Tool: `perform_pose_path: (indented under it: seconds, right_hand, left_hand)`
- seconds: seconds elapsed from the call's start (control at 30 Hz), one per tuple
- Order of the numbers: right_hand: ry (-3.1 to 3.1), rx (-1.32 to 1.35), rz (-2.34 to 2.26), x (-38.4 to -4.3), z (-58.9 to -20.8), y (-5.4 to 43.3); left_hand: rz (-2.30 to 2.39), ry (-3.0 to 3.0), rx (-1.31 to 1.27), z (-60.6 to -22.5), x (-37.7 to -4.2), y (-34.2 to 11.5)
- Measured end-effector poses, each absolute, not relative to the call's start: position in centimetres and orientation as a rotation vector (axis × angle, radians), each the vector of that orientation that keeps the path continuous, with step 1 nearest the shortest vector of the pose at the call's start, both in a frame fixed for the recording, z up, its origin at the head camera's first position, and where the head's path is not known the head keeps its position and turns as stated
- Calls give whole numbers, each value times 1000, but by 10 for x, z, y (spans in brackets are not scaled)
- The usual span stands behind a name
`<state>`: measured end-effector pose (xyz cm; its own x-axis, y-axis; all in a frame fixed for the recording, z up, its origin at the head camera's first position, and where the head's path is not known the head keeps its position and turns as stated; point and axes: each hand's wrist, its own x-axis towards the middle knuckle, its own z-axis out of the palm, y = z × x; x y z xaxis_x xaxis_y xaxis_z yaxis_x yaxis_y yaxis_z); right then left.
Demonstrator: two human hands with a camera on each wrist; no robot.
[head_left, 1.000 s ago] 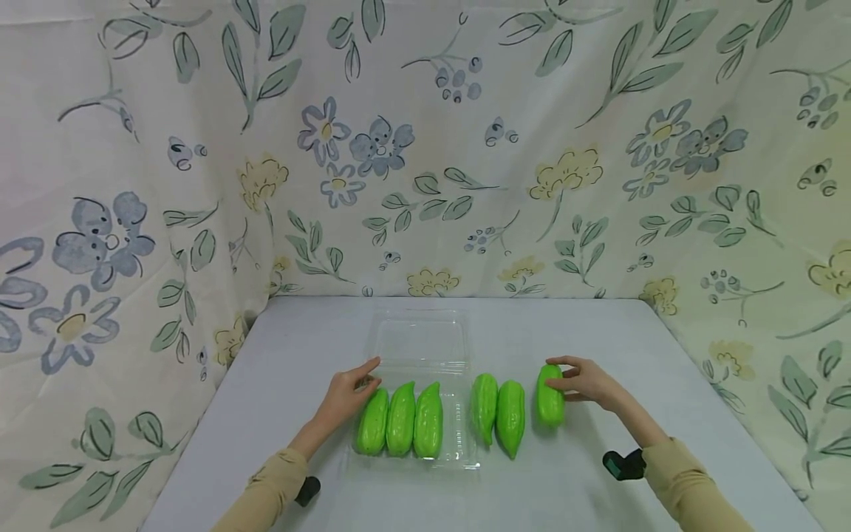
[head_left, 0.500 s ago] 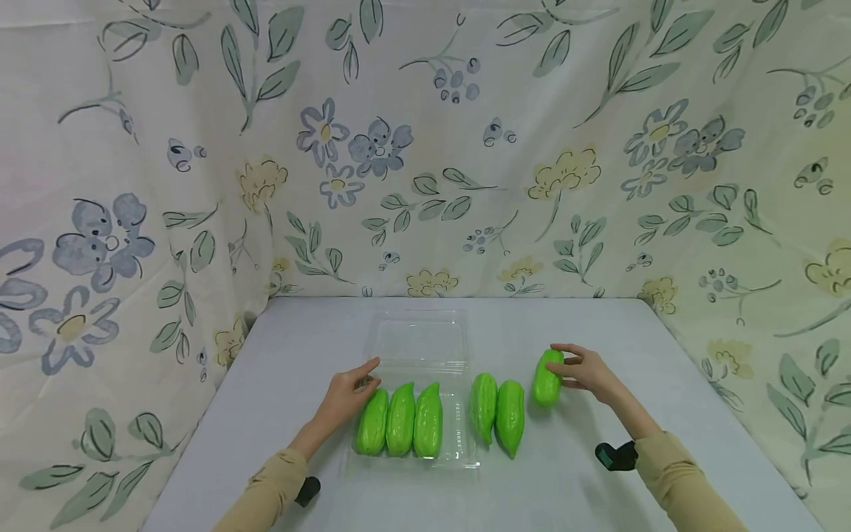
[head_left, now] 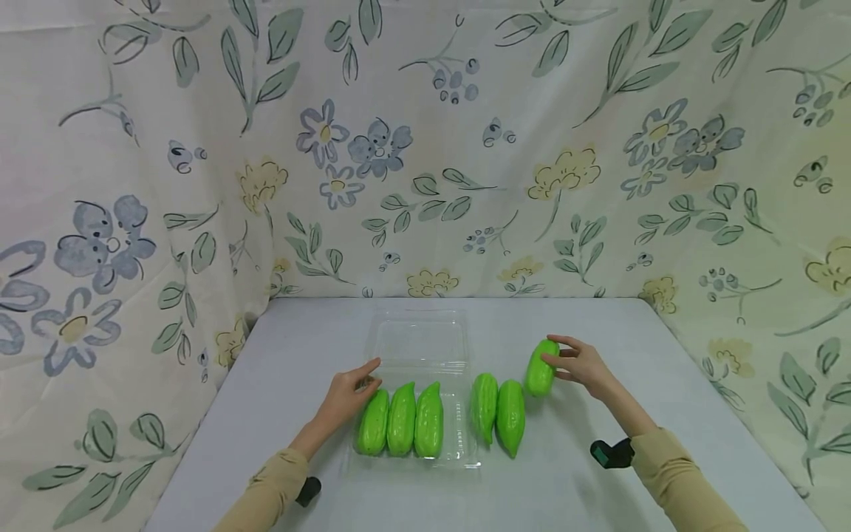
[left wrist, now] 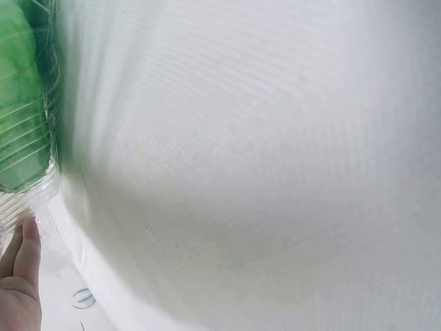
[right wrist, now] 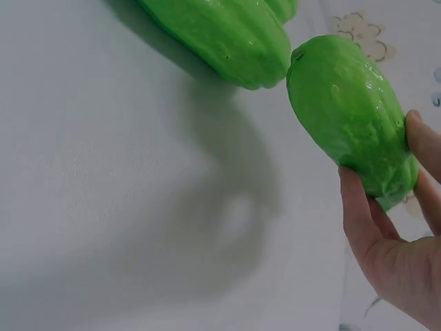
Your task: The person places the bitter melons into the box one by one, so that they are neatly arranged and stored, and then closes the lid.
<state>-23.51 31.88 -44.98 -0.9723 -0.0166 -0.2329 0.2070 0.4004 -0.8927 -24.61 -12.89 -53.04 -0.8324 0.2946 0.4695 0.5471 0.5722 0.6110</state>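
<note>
My right hand (head_left: 583, 367) grips a glossy green bitter melon (head_left: 541, 373) by its upper part, lifted off the table and tilted. In the right wrist view, thumb and fingers pinch one end of that melon, close beside another bitter melon (right wrist: 227, 41). Two bitter melons (head_left: 510, 417) lie side by side on the table, right of a clear plastic container (head_left: 459, 436). Inside the container, three bitter melons (head_left: 401, 421) lie in a row at the left. My left hand (head_left: 349, 395) holds the container's left edge near the hinge; its fingertips show at the ribbed wall in the left wrist view.
The container's clear lid (head_left: 420, 338) lies folded back behind it. All this is on a white table (head_left: 299, 332) with a floral cloth (head_left: 425, 148) hanging behind and at the sides. Dark wrist devices (head_left: 612, 454) stick out beside the sleeves.
My right hand has lifted the bitter melon and carried it away from me and slightly left, tilting it. The left hand and the container have stayed in place.
</note>
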Motion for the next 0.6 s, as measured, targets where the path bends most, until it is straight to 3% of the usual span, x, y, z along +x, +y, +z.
perform_pose_path:
  seconds: [0.6]
  right_hand:
    - [2425,101,-1697,-226,-440,297]
  left_hand:
    - [-1149,-2503,-688,-530,-246,-129]
